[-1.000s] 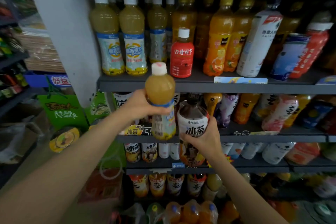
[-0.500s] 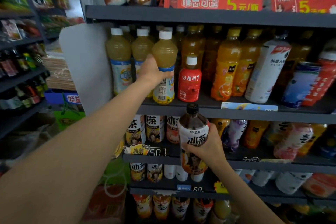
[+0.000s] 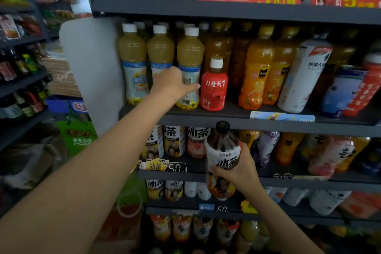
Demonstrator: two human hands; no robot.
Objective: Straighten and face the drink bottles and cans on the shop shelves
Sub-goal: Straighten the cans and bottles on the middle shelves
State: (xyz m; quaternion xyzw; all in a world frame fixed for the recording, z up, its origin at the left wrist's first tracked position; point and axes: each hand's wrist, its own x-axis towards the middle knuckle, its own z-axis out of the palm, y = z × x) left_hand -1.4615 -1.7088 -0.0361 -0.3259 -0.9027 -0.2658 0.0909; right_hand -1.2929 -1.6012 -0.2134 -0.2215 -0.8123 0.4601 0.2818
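A pale-yellow juice bottle with a white cap (image 3: 190, 55) stands upright on the dark shelf (image 3: 226, 118), third in a row of like bottles, barcode side facing out. My left hand (image 3: 173, 85) holds its lower label, thumb across the front. A small red bottle (image 3: 214, 88) stands just to its right. In front of the shelf below, my right hand (image 3: 237, 171) grips a large dark iced-tea bottle with a black cap (image 3: 223, 150), held upright in the air.
Orange juice bottles (image 3: 257, 72) and a leaning white bottle (image 3: 303, 76) fill the same shelf to the right. Iced-tea bottles (image 3: 175, 142) line the shelf below, with tilted bottles (image 3: 329, 156) at right. A white side panel (image 3: 92, 64) bounds the shelves on the left.
My left hand lifted the yellow juice bottle from chest height up to the shelf and set it in the row. The right hand kept the iced-tea bottle roughly in place.
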